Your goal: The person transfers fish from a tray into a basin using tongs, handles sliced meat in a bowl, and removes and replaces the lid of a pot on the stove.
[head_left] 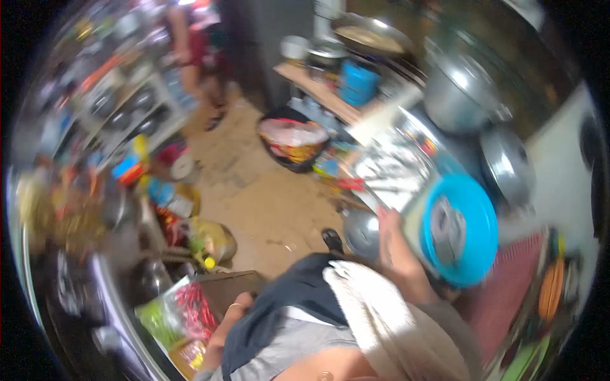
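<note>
My right hand reaches forward at the edge of the counter, just below a foil-covered surface. Its fingers are blurred, so I cannot make out whether they grip anything. A red item lies just left of that hand, and a blue plastic basin with something grey inside stands to its right. Low on the left, my left hand, with a ring on one finger, hangs by my dark apron. Its fingers are mostly hidden. Beside it are bags of red chillies and green vegetables.
A large metal pot and a wide pan stand at the back right. A lined black basket and a yellowish jug are on the floor. Another person's legs show at the back left.
</note>
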### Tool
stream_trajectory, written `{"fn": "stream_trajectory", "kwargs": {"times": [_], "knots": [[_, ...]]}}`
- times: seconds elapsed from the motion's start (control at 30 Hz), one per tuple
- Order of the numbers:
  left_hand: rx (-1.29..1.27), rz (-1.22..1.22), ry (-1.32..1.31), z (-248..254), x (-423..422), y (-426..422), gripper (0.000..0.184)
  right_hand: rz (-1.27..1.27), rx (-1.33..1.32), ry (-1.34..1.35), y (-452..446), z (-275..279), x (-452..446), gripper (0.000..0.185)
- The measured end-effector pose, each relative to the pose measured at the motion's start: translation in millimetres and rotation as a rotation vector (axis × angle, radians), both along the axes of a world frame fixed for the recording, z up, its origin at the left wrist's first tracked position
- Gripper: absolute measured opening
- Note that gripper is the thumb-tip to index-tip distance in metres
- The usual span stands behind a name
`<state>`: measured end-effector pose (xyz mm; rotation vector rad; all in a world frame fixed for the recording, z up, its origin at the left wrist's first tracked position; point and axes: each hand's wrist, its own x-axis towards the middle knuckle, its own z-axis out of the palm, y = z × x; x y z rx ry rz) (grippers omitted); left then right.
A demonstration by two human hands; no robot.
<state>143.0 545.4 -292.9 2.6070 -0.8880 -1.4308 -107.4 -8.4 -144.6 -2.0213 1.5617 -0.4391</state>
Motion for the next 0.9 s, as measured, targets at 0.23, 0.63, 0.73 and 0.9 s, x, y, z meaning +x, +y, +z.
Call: {"fn": "stream_trajectory", "kwargs": {"times": [0.23, 0.63, 0.73, 0.9], "knots": [[-0.059, 0.025, -0.029, 68, -17, -83, 0.046, -0.402, 1.459, -1.157, 26, 25, 7, 0.025], [-0.284, -0.092, 0.006, 122, -85, -296, 0.033, 0.403, -0.811, -0.035, -76, 185, -150, 0.036], [-0.614, -0.113, -0.102, 169, -142, -364, 0.038, 0.119, -0.803, 0.278, -121, 176, -249, 0.035], [-0.709, -0.278, 0.06, 227, -226, -413, 0.041, -0.233, -0.373, 0.615, -138, 148, -337, 0.031]]}}
